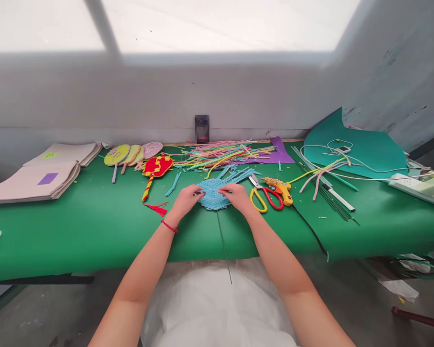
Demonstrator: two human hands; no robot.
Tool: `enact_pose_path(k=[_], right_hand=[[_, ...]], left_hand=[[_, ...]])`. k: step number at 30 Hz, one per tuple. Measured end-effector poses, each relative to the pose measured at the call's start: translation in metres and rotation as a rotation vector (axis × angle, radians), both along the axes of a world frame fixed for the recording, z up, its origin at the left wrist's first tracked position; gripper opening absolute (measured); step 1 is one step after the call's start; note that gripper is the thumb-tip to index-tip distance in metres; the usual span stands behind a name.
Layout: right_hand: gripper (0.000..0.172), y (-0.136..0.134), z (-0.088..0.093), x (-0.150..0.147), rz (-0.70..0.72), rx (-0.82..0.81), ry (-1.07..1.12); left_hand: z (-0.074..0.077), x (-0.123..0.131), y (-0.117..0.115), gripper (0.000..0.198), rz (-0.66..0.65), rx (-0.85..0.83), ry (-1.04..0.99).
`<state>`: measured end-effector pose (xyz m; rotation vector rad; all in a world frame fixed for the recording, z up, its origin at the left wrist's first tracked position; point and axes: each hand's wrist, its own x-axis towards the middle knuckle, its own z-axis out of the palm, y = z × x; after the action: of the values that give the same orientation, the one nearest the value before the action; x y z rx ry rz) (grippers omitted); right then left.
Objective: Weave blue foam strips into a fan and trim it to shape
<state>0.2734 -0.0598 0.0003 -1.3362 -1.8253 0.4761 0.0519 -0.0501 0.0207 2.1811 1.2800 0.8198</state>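
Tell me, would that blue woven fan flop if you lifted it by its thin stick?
Probably: the light-blue woven strip fan looks thin and flat, so likely light and bendy. Its thin dark wire stem seems too slender to steady it.

I see the woven piece (213, 195) as matt blue strips, ribbed where they cross. The table cover (94, 226) looks like smooth, matt green sheet, cloth or foam I cannot tell. The scissors (262, 193) have shiny metal blades and 2 glossy plastic handles. The booklets (32, 180) are dull, pale paper. The stem (224, 246) is thin dark wire.
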Motion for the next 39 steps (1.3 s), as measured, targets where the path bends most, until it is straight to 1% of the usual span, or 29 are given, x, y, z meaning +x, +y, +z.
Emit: enact_pose_path(k=[1,3,6,8,9,10,12,14,17,21,24,27,29,31,32,34,37,39], right_hand=[[0.011,-0.002,-0.001,0.003,-0.011,-0.042,0.049],[0.014,-0.005,-0.003,0.009,-0.094,-0.086,0.113],[0.013,-0.005,-0.009,0.021,-0.318,-0.047,0.101],[0.011,-0.002,-0.013,0.026,-0.432,-0.041,0.097],[0.011,-0.001,-0.014,0.028,-0.45,-0.067,0.11],[0.011,0.0,-0.016,0.028,-0.439,-0.111,0.133],[0.011,0.002,-0.017,0.026,-0.365,-0.212,0.186],[0.011,0.003,-0.018,0.023,-0.301,-0.274,0.239],[0.013,0.005,-0.017,0.019,-0.258,-0.285,0.331],[0.02,0.008,-0.016,0.017,-0.161,-0.258,0.444],[0.019,0.01,-0.017,0.016,-0.152,-0.247,0.377],[0.014,0.009,-0.016,0.015,-0.208,-0.157,0.232],[0.013,0.006,-0.013,0.015,-0.251,-0.071,0.151],[0.015,0.001,-0.01,0.014,-0.26,-0.029,0.093],[0.016,-0.002,-0.008,0.012,-0.24,-0.03,0.08],[0.017,-0.008,-0.004,0.008,-0.155,-0.06,0.088],[0.017,-0.015,0.0,0.002,-0.018,-0.126,0.114],[0.017,-0.018,0.002,0.0,0.045,-0.153,0.097]], left_hand=[[-0.001,-0.001,0.001,0.018,0.025,0.005,0.001],[-0.004,-0.005,0.004,0.017,0.118,-0.001,0.022],[-0.011,-0.012,0.011,0.022,0.285,-0.029,0.059],[-0.015,-0.016,0.014,0.028,0.317,-0.05,0.057],[-0.017,-0.016,0.015,0.03,0.305,-0.061,0.046],[-0.018,-0.015,0.016,0.03,0.284,-0.071,0.028],[-0.02,-0.012,0.016,0.029,0.232,-0.09,-0.03],[-0.021,-0.008,0.015,0.029,0.193,-0.109,-0.109],[-0.017,-0.005,0.014,0.032,0.18,-0.107,-0.209],[-0.012,-0.006,0.014,0.036,0.205,-0.012,-0.26],[-0.015,-0.007,0.015,0.037,0.207,-0.009,-0.207],[-0.022,-0.008,0.017,0.038,0.22,-0.052,-0.084],[-0.025,-0.009,0.017,0.038,0.232,-0.022,-0.042],[-0.023,-0.009,0.016,0.035,0.229,0.04,-0.044],[-0.022,-0.009,0.015,0.033,0.222,0.066,-0.053],[-0.017,-0.009,0.013,0.028,0.215,0.083,-0.069],[-0.011,-0.009,0.01,0.02,0.22,0.035,-0.079],[-0.009,-0.008,0.009,0.018,0.22,-0.004,-0.071]])
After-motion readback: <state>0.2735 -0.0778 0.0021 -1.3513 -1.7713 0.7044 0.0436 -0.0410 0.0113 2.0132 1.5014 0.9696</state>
